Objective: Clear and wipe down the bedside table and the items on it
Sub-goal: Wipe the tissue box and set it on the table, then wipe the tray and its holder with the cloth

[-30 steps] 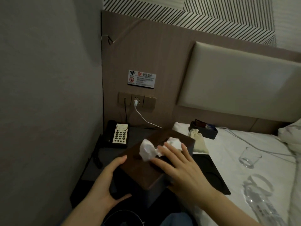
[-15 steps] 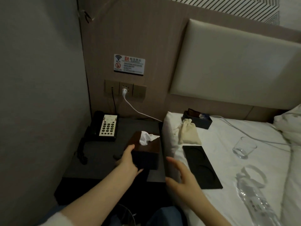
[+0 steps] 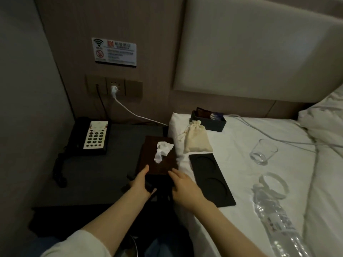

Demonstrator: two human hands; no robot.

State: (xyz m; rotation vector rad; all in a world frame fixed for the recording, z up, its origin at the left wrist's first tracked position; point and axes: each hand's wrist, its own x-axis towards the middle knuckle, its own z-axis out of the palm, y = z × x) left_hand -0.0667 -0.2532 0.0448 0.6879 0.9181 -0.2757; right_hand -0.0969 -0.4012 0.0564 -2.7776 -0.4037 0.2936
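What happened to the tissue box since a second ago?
The tissue box went from being held up near the camera down onto the bedside table, by the bed's edge. The left hand and right hand still touch its near end. The phone, pouch and glass stayed put.

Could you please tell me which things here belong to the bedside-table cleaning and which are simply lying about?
Job: tissue box, telephone, bedside table, left hand, right hand.
Lying about: drawstring pouch, glass, coaster tray, plastic bottle.
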